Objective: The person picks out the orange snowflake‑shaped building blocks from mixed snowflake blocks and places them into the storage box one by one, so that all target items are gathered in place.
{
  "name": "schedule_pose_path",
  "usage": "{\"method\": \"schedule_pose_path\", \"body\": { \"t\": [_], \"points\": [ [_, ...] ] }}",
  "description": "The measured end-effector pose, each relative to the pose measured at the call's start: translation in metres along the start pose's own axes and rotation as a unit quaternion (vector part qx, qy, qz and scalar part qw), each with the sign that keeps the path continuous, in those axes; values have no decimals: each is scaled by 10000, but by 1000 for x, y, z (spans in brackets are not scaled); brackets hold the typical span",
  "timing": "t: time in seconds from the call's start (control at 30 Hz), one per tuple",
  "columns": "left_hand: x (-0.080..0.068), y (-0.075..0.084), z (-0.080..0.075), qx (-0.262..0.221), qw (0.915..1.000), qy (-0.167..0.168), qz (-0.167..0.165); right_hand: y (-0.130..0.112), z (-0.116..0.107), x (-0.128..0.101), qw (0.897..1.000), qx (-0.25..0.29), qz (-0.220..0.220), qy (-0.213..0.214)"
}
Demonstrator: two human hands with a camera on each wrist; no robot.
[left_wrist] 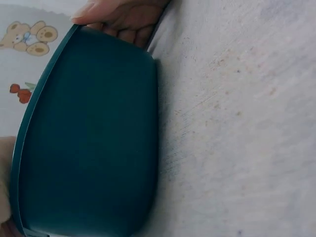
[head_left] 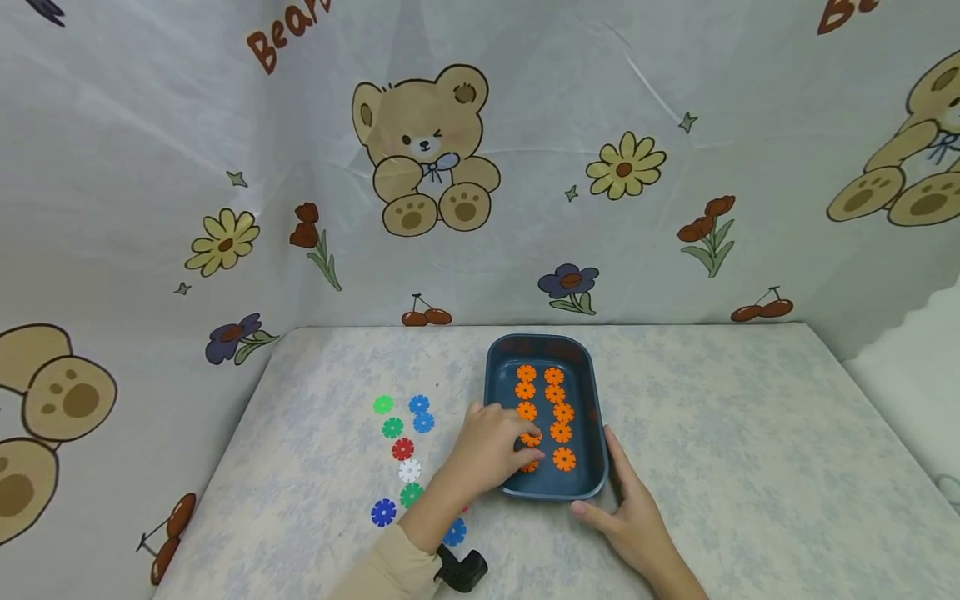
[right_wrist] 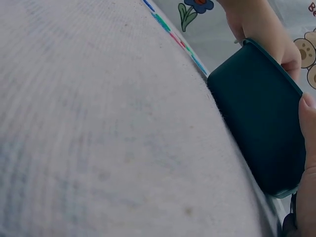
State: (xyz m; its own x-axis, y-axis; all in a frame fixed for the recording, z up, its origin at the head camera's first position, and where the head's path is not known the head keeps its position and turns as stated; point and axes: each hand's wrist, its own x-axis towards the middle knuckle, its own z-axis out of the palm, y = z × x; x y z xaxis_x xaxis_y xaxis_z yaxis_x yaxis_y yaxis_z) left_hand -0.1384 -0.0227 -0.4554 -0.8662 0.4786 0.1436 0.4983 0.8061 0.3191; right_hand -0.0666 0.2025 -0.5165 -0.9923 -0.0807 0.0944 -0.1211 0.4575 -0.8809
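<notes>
A dark blue tray [head_left: 546, 487] holds two columns of orange notched plastic discs [head_left: 564, 458]. My left hand [head_left: 487, 442] reaches over its left side, thumb and forefinger spread at the lower discs of the left column. Whether they pinch a disc is hidden by the fingers. My right hand [head_left: 633, 521] holds the tray's front right corner, thumb at the front and fingers along the right side. In the left wrist view, the right hand [left_wrist: 123, 17] has its thumb on the rim. The right wrist view shows the left hand [right_wrist: 269, 37] reaching inside.
Left of the tray lie loose notched discs: green [head_left: 392, 427], light blue [head_left: 423, 422], red [head_left: 402, 449], white [head_left: 409, 471] and dark blue [head_left: 383, 512]. A black wrist device [head_left: 462, 572] sits at the left sleeve. Behind the table hangs a bear-print cloth [head_left: 525, 250].
</notes>
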Motion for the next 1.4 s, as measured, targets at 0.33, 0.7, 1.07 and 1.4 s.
{"method": "schedule_pose_path", "body": {
  "t": [0.33,0.7,1.07,1.4],
  "points": [
    [-21,0,-3,-961,9797,1032,-1423,2,0,-1,9999,-143,-11,91],
    [-28,6,11,-1215,9685,816,-2014,1,-2,0,9996,-197,200,23],
    [-28,7,13,-1463,9640,768,-2082,6,-6,3,9999,-132,19,93],
    [-33,-1,4,-554,9714,1387,-1844,6,-7,7,9971,134,-430,616]
  ]
}}
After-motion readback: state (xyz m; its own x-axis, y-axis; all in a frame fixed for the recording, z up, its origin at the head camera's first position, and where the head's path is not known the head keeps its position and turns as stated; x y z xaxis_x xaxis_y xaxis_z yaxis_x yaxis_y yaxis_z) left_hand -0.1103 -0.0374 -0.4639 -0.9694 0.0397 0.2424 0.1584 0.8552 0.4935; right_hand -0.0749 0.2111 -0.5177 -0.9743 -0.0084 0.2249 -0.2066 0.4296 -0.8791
